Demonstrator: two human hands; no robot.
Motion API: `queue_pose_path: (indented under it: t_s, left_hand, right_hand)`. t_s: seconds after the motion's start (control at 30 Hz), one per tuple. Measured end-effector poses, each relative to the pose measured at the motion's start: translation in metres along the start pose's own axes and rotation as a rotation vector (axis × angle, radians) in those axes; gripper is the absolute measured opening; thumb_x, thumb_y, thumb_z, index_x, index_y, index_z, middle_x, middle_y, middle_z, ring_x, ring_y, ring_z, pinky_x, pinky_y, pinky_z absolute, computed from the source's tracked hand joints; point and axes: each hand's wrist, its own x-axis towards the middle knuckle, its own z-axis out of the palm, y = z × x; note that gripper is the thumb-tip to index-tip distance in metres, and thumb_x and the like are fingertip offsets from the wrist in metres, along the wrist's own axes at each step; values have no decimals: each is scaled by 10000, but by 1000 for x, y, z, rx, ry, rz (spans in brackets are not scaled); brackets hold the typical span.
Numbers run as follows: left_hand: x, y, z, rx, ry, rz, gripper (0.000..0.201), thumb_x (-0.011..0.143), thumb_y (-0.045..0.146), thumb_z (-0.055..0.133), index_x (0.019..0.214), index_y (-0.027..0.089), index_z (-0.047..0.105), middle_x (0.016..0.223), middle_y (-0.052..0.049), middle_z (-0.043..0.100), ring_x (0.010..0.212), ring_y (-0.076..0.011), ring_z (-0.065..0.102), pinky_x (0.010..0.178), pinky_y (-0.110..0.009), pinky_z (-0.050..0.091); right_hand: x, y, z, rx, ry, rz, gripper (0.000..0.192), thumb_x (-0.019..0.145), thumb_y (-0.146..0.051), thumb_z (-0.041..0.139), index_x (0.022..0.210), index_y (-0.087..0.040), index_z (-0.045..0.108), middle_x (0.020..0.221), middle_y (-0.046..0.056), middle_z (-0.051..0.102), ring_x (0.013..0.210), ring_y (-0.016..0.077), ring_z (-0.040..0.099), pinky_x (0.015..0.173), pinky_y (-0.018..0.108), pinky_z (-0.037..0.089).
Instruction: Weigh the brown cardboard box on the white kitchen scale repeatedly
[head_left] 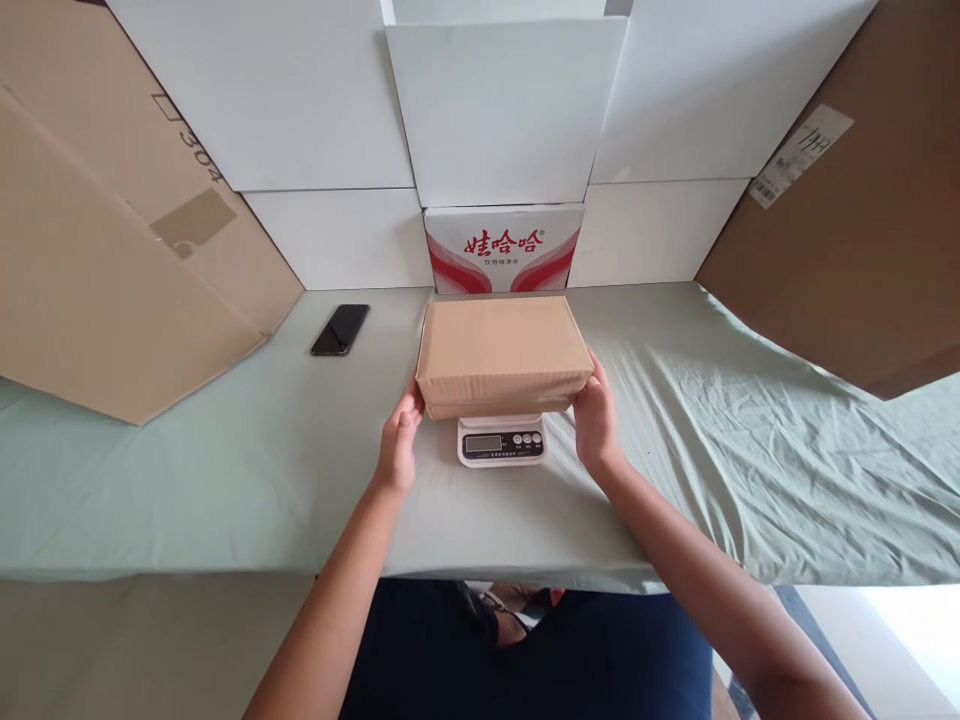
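A closed brown cardboard box (pixel 504 345) is over a small white kitchen scale (pixel 502 458), covering the weighing platform. Whether its base rests on the platform is hidden. Only the scale's front panel shows, with a grey display and a row of buttons. At the box's left end, my left hand (pixel 401 440) is closed against the side and lower front corner. My right hand (pixel 596 420) grips the right end the same way, its fingers partly hidden behind the box.
A black smartphone (pixel 340 330) lies on the pale green cloth (pixel 225 470) to the left. Behind stands a white carton with red print (pixel 504 250) before white panels (pixel 502 110). Large cardboard sheets flank the table on the left (pixel 112 230) and right (pixel 862 230).
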Motion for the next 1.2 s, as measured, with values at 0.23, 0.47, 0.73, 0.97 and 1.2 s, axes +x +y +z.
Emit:
queue_pose_path:
  t_s: [0.23,0.47,0.73,0.97,1.2]
  left_hand:
    - [50,11,4,40,40,106,676,944,687,496,1440,240,604,1522,-114,608,1516,-337,451,1249,-476,378]
    - [136,-33,12,-65,176,-74,772,849,818,521,1288,202,674,1460,-164,649,1474,-338,509,1240,-489,369]
    - [139,-61,16,-75,153,-98,776,842,818,533,1309,215,670,1521,-156,602,1481,-320,505,1248,-477,359]
    - [140,-63,17,-82,120,-93,730,853,798,545,1294,236,696,1476,-127,649,1496,-319,487,1248,-464,370]
    - [141,-62,12,-102,147,-77,832,822,823,559,1442,270,606,1609,-103,518,1552,-308,399,1279,-450,308]
  right_hand:
    - [26,-4,29,-41,-39,-146,491,874,-467,524,1344,-341,586,1412,26,650,1426,309,521,1231,539,415]
    - [104,15,49,-104,-152,-314,539,875,-463,570,1403,-364,520,1582,-12,517,1507,240,432,1311,475,289]
    - [120,49,41,-107,-86,-167,457,862,-444,551,1295,-305,596,1453,13,626,1425,248,501,1286,480,337]
    - [120,50,41,-146,-19,-133,563,850,-490,565,1378,-297,533,1538,28,561,1485,255,457,1318,501,280]
    - [124,59,33,-107,42,-81,748,844,-586,560,1514,-320,359,1695,20,350,1631,243,226,1347,518,195]
